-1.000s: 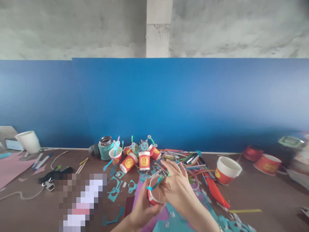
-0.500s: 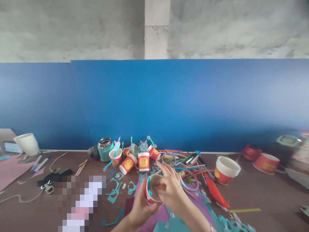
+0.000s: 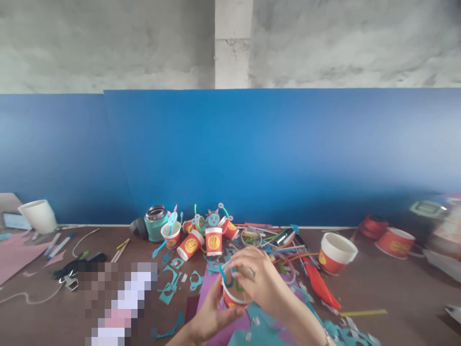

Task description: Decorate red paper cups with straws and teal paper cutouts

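Note:
My left hand (image 3: 215, 310) wraps the near left side of a red and white paper cup (image 3: 236, 299), tilted so that its mouth faces me. Inside the cup show bent blue and green strips (image 3: 228, 279) that look like straw or pipe cleaner pieces. Over the cup's mouth, my right hand (image 3: 254, 275) has its fingers bent together at these strips; whether they pinch one is hard to make out. Beneath both hands lie purple paper (image 3: 209, 300) and teal paper (image 3: 248, 334).
Beyond the hands stand several decorated paper cups (image 3: 213, 242) and a teal thermos (image 3: 155, 225). Straws, tape rolls and a red pouch-like thing (image 3: 322, 284) lie to the right, near a stack of paper cups (image 3: 336, 254). Teal paper scraps (image 3: 171, 283) are scattered left. A blue partition (image 3: 230, 158) rises behind.
The right hand has moved further over the cup's mouth, its fingers more bent. The cup has turned slightly and shifted right, showing more of the blue strip at its rim.

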Action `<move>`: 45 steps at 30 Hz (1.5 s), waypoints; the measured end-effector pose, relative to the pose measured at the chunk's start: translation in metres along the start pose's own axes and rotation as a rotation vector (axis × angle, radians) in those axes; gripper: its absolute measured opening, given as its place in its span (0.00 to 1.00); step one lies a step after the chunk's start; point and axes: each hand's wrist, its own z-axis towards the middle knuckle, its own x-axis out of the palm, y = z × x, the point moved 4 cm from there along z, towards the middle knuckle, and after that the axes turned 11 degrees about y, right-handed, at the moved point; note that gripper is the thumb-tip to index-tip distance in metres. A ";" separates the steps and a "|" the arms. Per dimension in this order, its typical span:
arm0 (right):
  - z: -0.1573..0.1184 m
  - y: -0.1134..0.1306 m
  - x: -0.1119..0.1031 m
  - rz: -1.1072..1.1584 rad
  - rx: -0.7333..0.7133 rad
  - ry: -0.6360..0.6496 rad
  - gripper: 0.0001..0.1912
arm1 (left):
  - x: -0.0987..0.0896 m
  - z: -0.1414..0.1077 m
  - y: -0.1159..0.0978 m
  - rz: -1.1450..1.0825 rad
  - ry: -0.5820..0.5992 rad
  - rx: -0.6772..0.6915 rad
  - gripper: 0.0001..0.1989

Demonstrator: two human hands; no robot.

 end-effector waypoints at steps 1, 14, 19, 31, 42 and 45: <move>-0.001 0.004 -0.003 -0.022 -0.014 0.007 0.14 | -0.001 0.001 0.001 -0.013 -0.003 0.004 0.31; -0.008 0.007 -0.009 -0.081 -0.010 0.044 0.21 | 0.001 0.001 0.001 -0.044 0.010 0.016 0.32; -0.004 0.011 -0.002 0.090 -0.022 0.077 0.12 | 0.002 -0.001 0.004 -0.016 0.049 0.011 0.32; -0.006 0.007 -0.002 -0.289 0.055 0.133 0.12 | 0.006 0.000 -0.002 -0.058 0.066 0.111 0.33; -0.004 0.006 0.002 -0.378 0.035 0.160 0.11 | 0.011 0.003 -0.011 -0.001 0.095 0.117 0.30; -0.003 0.008 0.001 -0.358 -0.002 0.126 0.12 | 0.012 0.003 -0.012 -0.024 0.105 0.123 0.31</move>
